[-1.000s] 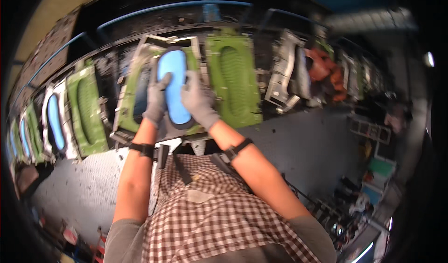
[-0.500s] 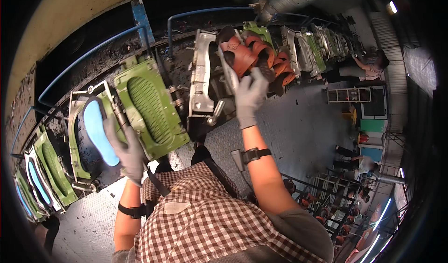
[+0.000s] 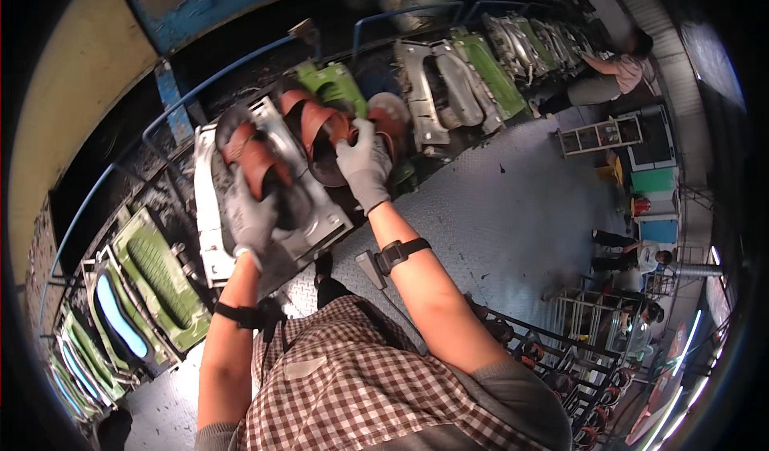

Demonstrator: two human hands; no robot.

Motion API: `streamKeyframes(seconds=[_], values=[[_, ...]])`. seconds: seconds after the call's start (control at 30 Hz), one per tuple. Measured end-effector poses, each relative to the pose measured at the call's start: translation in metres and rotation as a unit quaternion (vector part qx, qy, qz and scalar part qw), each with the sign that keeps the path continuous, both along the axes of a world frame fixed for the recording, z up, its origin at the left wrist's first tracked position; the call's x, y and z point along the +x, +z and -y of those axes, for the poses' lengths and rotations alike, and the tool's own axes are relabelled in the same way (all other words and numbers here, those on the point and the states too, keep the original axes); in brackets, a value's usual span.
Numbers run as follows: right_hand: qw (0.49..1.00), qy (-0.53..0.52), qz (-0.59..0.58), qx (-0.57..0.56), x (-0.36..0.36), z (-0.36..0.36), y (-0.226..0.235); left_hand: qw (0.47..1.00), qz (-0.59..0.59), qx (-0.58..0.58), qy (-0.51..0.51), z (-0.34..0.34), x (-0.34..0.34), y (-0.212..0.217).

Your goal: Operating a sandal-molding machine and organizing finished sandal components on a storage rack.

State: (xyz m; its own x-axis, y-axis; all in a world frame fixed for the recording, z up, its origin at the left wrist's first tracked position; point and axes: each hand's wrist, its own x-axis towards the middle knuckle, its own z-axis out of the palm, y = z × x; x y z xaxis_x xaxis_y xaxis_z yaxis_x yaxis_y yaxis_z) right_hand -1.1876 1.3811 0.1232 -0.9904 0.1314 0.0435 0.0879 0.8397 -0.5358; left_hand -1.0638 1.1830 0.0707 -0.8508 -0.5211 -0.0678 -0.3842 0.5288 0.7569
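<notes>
My left hand (image 3: 255, 217), in a grey glove, closes on the rear of a brown strapped sandal (image 3: 255, 161) with a dark sole. That sandal lies over an open silver metal mould (image 3: 316, 225) with a foot-shaped hollow. To its right, my gloved right hand (image 3: 365, 167) grips another brown sandal (image 3: 320, 130) by its strap area; the fingertips are partly hidden. More brown footwear (image 3: 390, 118) shows just beyond the right hand, slightly blurred. Behind the sandals a green mould half (image 3: 332, 84) is partly covered.
A row of green and silver moulds runs along the bench; at left are a green mould (image 3: 160, 279) and one with a blue sole shape (image 3: 116, 313). Blue rails (image 3: 232, 65) stand behind. Another person (image 3: 613, 78) works far right. Racks of footwear (image 3: 553, 363) stand at lower right.
The view has shifted right along the bench. My left hand has gone from beside the blue sole shape to a brown sandal. My right hand now grips a sandal to its right.
</notes>
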Motion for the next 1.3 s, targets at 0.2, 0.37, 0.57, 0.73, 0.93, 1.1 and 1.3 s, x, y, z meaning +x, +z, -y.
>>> streamKeyframes(seconds=[0.2,0.37,0.57,0.73,0.93,1.1,1.3], values=[[0.993,0.074,-0.064,-0.070,-0.058,-0.092,0.045,0.958,-0.085,0.256,0.096,0.014,0.008,-0.037],[0.983,0.010,-0.178,-0.037,-0.167,-0.213,0.082,0.936,-0.076,0.308,0.151,-0.012,0.024,-0.043],[0.972,0.054,-0.222,0.048,-0.295,-0.363,0.031,0.962,-0.055,0.215,0.157,-0.062,0.019,-0.008],[0.993,0.028,-0.058,-0.098,-0.316,-0.390,0.011,0.908,-0.092,0.309,0.270,-0.093,0.008,0.013],[0.949,0.204,-0.209,-0.121,-0.124,-0.223,0.042,0.863,-0.211,0.352,0.296,-0.131,-0.021,0.034],[0.750,0.249,0.365,-0.492,-0.007,-0.106,0.007,0.899,-0.217,0.352,0.148,-0.161,-0.023,0.049],[0.827,0.178,0.335,-0.414,-0.022,-0.077,-0.002,0.952,-0.128,0.118,0.252,-0.065,0.001,-0.003]])
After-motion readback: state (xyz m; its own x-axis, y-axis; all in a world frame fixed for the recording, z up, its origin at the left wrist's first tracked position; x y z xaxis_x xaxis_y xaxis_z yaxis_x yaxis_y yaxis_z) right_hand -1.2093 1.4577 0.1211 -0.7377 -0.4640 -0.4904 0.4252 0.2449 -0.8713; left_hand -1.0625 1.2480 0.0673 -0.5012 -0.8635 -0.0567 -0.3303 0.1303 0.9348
